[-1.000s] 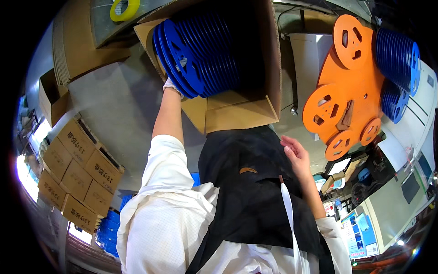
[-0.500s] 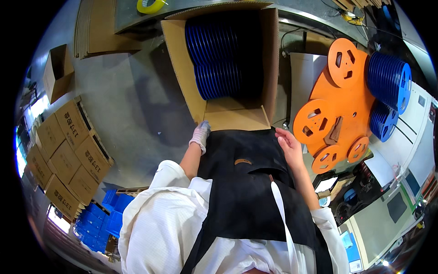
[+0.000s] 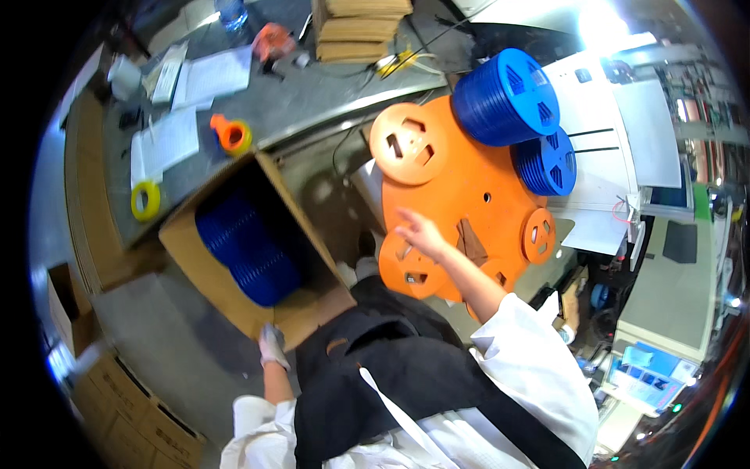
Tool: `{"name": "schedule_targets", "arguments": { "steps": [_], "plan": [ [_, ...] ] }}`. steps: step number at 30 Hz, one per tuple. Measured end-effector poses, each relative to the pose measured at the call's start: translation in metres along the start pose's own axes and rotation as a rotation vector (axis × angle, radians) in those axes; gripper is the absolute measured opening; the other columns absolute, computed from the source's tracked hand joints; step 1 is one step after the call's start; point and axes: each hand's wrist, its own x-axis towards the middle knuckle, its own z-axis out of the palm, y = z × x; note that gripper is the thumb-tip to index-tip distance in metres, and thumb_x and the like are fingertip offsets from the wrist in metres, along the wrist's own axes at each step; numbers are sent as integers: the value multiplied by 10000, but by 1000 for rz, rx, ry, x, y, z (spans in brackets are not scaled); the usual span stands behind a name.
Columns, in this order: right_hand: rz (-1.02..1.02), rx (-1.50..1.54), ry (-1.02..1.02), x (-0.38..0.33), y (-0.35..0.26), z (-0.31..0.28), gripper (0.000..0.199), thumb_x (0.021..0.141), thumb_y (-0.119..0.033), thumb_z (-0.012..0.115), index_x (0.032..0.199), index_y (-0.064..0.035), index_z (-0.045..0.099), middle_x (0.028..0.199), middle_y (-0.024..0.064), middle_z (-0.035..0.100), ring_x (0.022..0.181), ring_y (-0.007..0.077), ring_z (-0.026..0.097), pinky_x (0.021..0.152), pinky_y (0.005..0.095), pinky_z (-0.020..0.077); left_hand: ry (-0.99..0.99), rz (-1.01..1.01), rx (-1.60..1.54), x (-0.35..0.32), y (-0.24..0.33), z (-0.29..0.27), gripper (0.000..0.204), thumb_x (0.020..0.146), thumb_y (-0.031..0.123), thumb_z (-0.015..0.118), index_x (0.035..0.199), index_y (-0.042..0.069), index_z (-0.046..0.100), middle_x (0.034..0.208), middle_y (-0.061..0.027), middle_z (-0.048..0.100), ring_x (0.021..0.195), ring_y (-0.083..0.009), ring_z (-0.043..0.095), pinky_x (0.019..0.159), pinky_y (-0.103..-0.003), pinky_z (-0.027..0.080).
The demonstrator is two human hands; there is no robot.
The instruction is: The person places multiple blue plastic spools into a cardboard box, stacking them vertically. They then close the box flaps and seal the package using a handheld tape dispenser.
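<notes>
My left hand, in a pale glove, grips the near edge of an open cardboard box. Inside the box, blue plastic reels stand on edge in two packed rows; shadow hides part of the interior. My bare right hand reaches over a large orange turntable, its fingers apart and nothing in them. It is near a round orange plate with cut-outs. Two stacks of blue reels rest at the turntable's far right side.
Behind the box, a grey table carries papers, a yellow tape roll, an orange tape dispenser and stacked cardboard. Closed cartons stand at lower left. A white machine stands beyond the turntable.
My view has turned right. My right hand has moved from beside my apron out over the orange turntable, while my left hand stays at the box's near edge.
</notes>
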Motion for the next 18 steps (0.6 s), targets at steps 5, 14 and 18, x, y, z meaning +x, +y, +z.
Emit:
{"name": "schedule_targets", "arguments": {
  "steps": [5,14,18],
  "plan": [
    [-181,-277,844,116,100,-203,638,791,-214,690,1333,1,433,1373,203,440,1284,362,396,1088,409,300,32,-456,-1613,4,-3,-87,154,861,145,493,838,176,641,858,-74,675,845,-215,644,595,-331,443],
    [299,-810,841,220,57,-338,818,752,-351,749,1414,-102,339,1269,135,527,1247,286,444,1067,584,232,-57,-635,-2391,-30,2,-148,395,909,275,494,1171,-9,574,1035,-155,627,960,-243,586,861,-317,456],
    [277,-902,880,211,61,-333,646,742,-287,750,1306,-151,464,1080,101,595,1065,265,565,982,571,313,77,-572,-2278,-22,17,-126,369,909,254,486,1140,-17,580,1077,-163,633,997,-271,596,867,-322,461]
  ]
}}
